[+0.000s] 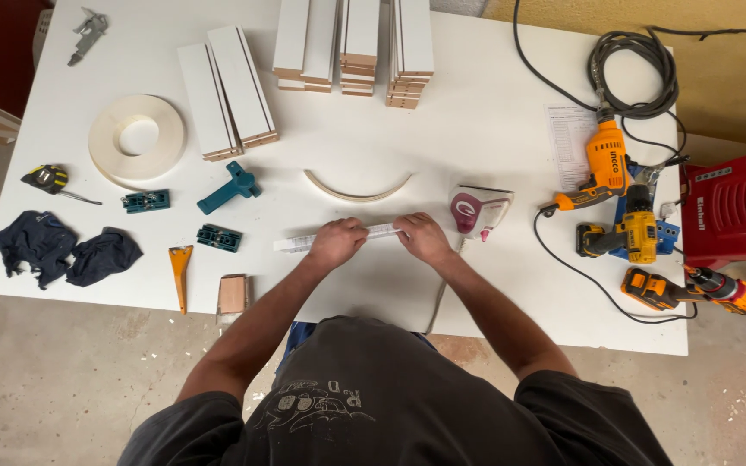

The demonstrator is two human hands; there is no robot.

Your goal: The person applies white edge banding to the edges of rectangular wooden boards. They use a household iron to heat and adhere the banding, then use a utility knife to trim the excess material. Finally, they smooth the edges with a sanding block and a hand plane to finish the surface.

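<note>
Both hands gripped one narrow white strip (338, 236) lying crosswise on the desk (476, 293), near its front edge. The left hand (336, 242) was closed over the strip's middle, the right hand (423, 237) over its right end; the left end stuck out free toward the person's left. Fingers on both curled down around it, pinching it against the desk top. Whether the strip was a panel on edge or a length of banding could not be told.

As a judgement, the work looked early: the stacks of white panels (355, 47) at the back stood untouched, and two more panels (226, 91) lay loose beside them. A roll of white banding (137, 138) sat mostly wound, and a cut curl of banding (357, 188) lay just behind the hands.

An iron (479, 212) rested just right of the right hand, its cord running off the front edge, close enough to crowd any move that way. Teal trimmers (229, 187) lay to the left, with an orange scraper (180, 274) and a wood block (233, 294) nearer the front edge. Dark gloves (66, 250) and a tape measure (47, 179) lay at the far left. Drills (619, 203) and coiled cables (633, 73) crowded the right end, well apart from the strip.
</note>
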